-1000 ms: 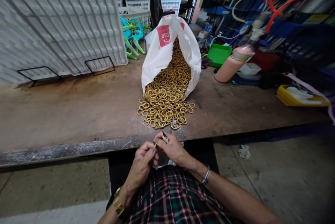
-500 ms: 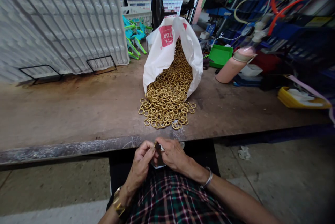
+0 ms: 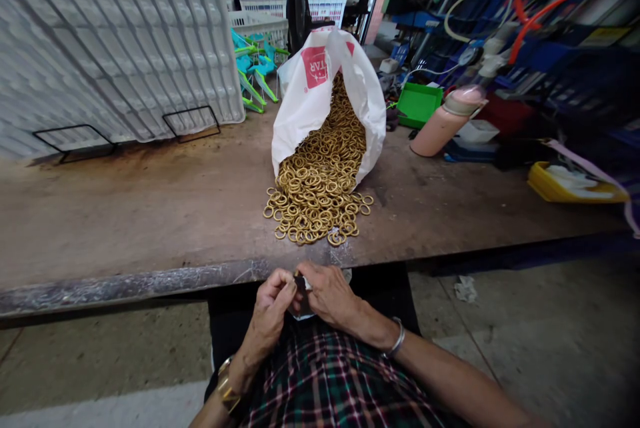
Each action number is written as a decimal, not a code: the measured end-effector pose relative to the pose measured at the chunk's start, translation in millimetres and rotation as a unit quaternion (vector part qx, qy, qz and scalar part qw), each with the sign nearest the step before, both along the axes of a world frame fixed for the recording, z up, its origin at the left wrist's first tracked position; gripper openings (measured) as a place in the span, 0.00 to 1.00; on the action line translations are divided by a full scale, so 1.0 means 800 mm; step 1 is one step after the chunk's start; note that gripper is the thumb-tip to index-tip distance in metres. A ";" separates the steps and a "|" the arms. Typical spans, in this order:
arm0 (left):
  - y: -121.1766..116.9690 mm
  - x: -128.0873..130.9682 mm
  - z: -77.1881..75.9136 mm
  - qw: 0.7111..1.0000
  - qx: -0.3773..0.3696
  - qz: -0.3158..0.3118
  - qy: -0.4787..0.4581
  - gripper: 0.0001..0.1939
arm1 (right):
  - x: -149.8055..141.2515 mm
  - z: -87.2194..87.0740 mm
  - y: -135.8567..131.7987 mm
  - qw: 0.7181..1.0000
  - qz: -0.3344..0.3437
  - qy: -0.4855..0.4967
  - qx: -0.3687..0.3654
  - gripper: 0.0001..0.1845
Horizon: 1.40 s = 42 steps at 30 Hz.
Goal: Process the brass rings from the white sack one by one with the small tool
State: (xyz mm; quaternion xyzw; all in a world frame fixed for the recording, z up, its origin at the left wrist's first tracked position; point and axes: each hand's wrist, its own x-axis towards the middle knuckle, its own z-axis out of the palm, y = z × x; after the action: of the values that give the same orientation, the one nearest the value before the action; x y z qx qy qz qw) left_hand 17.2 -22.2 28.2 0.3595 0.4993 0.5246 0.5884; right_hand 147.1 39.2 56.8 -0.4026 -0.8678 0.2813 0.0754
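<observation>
Over my lap, just in front of the table edge, my two hands work close together. My left hand [image 3: 273, 305] is closed, thumb and forefinger pinching a gold ring [image 3: 297, 273], of which only a sliver shows. My right hand [image 3: 333, 298] is closed with its fingertips at that ring. Under its forefinger shows a pale bit of a small pointed tool [image 3: 307, 284]; the rest is hidden. Beyond the hands a heap of gold rings [image 3: 315, 205] spills onto the table from a white plastic bag [image 3: 305, 118] lying on its side.
White ribbed panels [image 3: 125, 35] stand on the wooden table [image 3: 125, 215] at left, by black wire brackets [image 3: 191, 123]. Green and blue clips [image 3: 257, 71] lie behind. To the right are a green tray [image 3: 419, 105], a pink bottle [image 3: 440, 125] and a yellow tray [image 3: 575, 185].
My right hand has turned over and lowered slightly, so the tool's dark point that stuck up between its fingers is now mostly hidden. My left hand keeps its pinch in nearly the same place.
</observation>
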 end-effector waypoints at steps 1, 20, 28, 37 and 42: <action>0.000 0.000 0.000 1.000 -0.001 -0.001 -0.003 0.13 | 0.000 0.000 0.000 1.000 -0.001 -0.009 -0.001 0.06; -0.001 -0.002 0.009 0.998 0.008 -0.030 0.049 0.11 | -0.003 0.001 -0.005 0.997 -0.002 -0.071 0.011 0.08; -0.003 -0.002 0.007 0.999 0.010 -0.030 0.041 0.11 | -0.006 0.007 -0.004 0.995 -0.007 -0.100 -0.004 0.08; -0.009 -0.004 0.003 0.999 -0.007 -0.035 0.020 0.14 | -0.006 0.005 -0.008 0.994 0.014 -0.109 -0.007 0.08; -0.023 -0.008 0.019 0.998 -0.011 -0.059 -0.031 0.13 | -0.009 0.010 -0.001 0.989 -0.008 -0.151 0.006 0.12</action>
State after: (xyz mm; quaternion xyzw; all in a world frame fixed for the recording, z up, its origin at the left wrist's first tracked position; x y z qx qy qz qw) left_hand 10.8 -40.6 43.8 0.3657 0.4639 0.4945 0.6376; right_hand 139.8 38.3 64.8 -0.4467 -0.8676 0.2120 -0.0519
